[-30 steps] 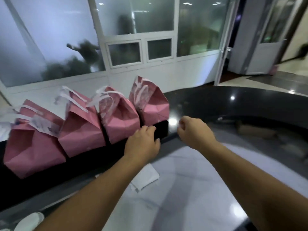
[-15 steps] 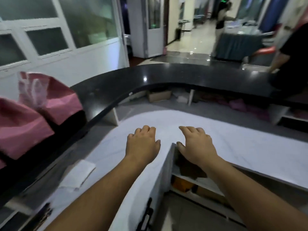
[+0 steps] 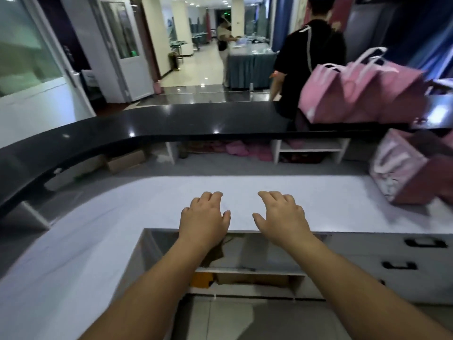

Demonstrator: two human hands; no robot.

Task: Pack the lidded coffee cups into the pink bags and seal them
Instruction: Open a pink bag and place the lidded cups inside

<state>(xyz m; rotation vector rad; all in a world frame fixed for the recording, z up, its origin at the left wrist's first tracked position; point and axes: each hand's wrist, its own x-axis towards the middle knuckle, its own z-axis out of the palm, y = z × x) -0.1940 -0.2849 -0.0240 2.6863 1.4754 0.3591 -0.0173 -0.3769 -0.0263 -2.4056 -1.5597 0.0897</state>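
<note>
Both hands, left hand (image 3: 204,218) and right hand (image 3: 282,217), hover empty with relaxed fingers over the white tabletop (image 3: 122,217); an open pink bag (image 3: 402,173) sits at its right edge: light, crushable paper, best lifted by the handles

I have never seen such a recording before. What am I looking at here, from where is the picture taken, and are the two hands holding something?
There is no machine here. A person wears one camera on the head, and it looks forward and down, so you see that person's own arms. The left hand and the right hand are over the white counter with loose fingers; neither has a grip on anything. Whether they touch the surface I cannot tell. Pink bags stand on the raised black counter at the right, and one more pink bag sits on the white counter below them. No coffee cups are visible. Another person in black stands beyond the counter.
</note>
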